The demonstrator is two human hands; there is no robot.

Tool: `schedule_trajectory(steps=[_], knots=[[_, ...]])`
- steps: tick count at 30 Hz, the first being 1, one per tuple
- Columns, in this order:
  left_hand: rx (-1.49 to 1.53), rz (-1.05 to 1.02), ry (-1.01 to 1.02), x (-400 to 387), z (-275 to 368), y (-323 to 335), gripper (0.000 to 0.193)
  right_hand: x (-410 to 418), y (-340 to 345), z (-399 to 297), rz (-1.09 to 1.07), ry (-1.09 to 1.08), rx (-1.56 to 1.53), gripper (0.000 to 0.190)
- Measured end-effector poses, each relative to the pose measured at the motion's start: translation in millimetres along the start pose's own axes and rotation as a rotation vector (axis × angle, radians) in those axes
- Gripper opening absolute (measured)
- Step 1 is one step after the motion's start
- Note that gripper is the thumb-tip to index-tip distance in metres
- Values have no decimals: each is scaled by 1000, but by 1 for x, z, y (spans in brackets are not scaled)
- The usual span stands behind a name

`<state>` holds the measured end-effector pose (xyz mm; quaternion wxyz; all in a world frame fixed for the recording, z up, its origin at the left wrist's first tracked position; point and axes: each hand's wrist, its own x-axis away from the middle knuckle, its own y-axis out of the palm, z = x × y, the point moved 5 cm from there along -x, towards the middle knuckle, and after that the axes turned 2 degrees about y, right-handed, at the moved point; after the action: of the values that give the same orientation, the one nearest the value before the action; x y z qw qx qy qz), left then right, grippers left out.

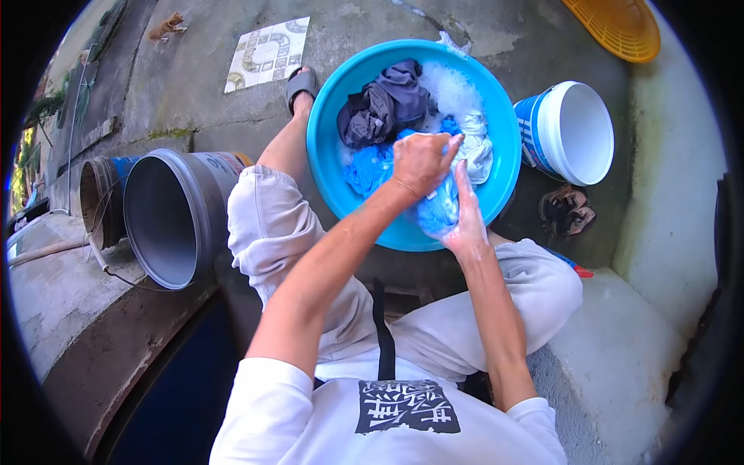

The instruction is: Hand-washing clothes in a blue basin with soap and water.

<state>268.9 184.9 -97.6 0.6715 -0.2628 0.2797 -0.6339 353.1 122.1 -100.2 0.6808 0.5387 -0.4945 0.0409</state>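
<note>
A round turquoise plastic basin (321, 125) stands on the ground between my legs, holding laundry and suds. My left hand (423, 163) grips a wet blue cloth (437, 210) from above, its fingers curled and partly hidden from view. From the right, my right hand (468, 218), coated in foam, holds the same cloth near the basin's front rim. The two hands are close together over the basin. Behind them lies a dark grey garment (401, 93). A white cloth (479, 148) rests against the basin's right side, with white foam (452, 90) at the back.
A white-and-blue bucket (526, 131) tilts beside the basin on the right, with worn shoes (567, 209) nearer me. At left, a large bucket (200, 221) lies beside a smaller one (96, 200). Farther off are a patterned tile (267, 55), a cat (167, 27) and a yellow plastic basket (625, 29).
</note>
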Motion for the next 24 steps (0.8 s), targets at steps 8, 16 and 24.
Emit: schedule_trajectory(steps=[8,16,24], knots=[[130,159,-161,-26,-40,-79,43,15,-22,-52,143,-491,501,40],[264,-140,254,56,35,-20,30,-20,-31,-30,98,-314,418,39],[156,16,270,70,37,-28,32,-22,-43,-25,267,-498,882,43]])
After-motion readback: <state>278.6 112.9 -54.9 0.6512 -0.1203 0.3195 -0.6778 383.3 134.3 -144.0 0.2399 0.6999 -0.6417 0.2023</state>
